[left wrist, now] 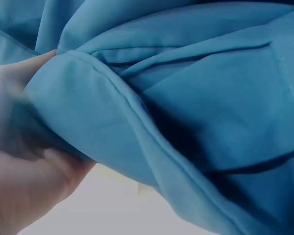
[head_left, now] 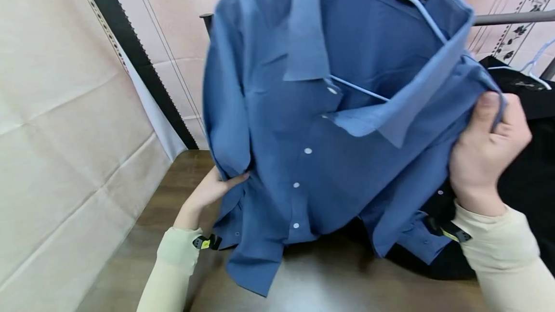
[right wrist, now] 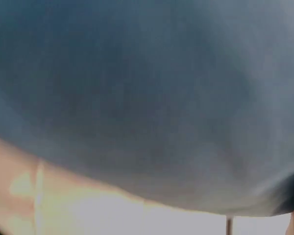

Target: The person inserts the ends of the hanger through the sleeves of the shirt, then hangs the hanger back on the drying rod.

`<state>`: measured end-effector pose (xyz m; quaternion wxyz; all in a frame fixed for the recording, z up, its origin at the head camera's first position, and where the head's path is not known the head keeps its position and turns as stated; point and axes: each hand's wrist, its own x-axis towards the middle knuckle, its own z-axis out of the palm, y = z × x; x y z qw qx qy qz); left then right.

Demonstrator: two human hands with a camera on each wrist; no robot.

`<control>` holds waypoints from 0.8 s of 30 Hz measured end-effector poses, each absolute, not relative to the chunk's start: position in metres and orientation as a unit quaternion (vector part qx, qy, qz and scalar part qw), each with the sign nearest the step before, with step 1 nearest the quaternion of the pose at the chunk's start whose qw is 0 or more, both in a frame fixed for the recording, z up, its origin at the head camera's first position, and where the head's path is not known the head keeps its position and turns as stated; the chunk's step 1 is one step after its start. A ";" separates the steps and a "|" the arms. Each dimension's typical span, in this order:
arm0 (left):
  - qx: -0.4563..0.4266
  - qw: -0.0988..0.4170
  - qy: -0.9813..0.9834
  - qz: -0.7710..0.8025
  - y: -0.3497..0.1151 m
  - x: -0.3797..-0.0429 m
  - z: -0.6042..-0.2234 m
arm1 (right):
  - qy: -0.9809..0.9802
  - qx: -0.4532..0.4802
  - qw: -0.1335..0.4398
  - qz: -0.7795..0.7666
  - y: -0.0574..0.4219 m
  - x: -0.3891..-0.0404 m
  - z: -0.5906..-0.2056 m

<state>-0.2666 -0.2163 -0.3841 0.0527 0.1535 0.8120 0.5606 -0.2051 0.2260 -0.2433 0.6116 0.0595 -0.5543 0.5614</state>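
Note:
A blue button-up shirt [head_left: 277, 134] hangs on a light blue hanger [head_left: 424, 11], its collar spread and the top of its front folded outward. My right hand [head_left: 487, 150] pinches the cloth at the shoulder on the right, thumb in front, pulling that side outward. At the lower left, my left hand [head_left: 210, 190] holds the sleeve side, its thumb across the front. The left wrist view shows folded blue cloth [left wrist: 196, 98] between that thumb and the fingers, which are mostly hidden. Blurred blue cloth [right wrist: 137, 98] fills most of the right wrist view.
Behind the shirt runs a grey rail [head_left: 516, 17]. A black garment [head_left: 531, 167] hangs at the right on another light blue hanger [head_left: 535, 59]. Below is a brown wooden table [head_left: 143, 249]. Pale patterned cloth [head_left: 65, 110] covers the wall at left and back.

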 end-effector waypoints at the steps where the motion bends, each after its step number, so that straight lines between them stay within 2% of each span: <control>1: 0.156 0.054 0.812 0.560 -0.217 -0.266 -0.386 | -0.554 0.050 0.606 0.569 0.236 -0.202 -0.248; 5: 0.164 0.038 0.824 0.541 -0.220 -0.266 -0.390 | -0.629 -0.064 0.567 0.528 0.274 -0.186 -0.265; 9: 0.189 0.035 0.832 0.520 -0.221 -0.269 -0.392 | -0.741 -0.156 0.511 0.408 0.301 -0.174 -0.279; 12: 0.215 0.047 0.822 0.526 -0.221 -0.271 -0.393 | -0.762 -0.138 0.503 0.384 0.312 -0.172 -0.285; 16: 0.232 0.050 0.810 0.536 -0.219 -0.276 -0.393 | -0.747 -0.084 0.530 0.393 0.319 -0.174 -0.292; 19: 0.220 0.038 0.813 0.538 -0.212 -0.282 -0.391 | -0.743 -0.057 0.545 0.384 0.321 -0.177 -0.293; 24: 0.196 -0.004 0.808 0.556 -0.183 -0.299 -0.380 | -0.748 -0.081 0.564 0.340 0.323 -0.181 -0.293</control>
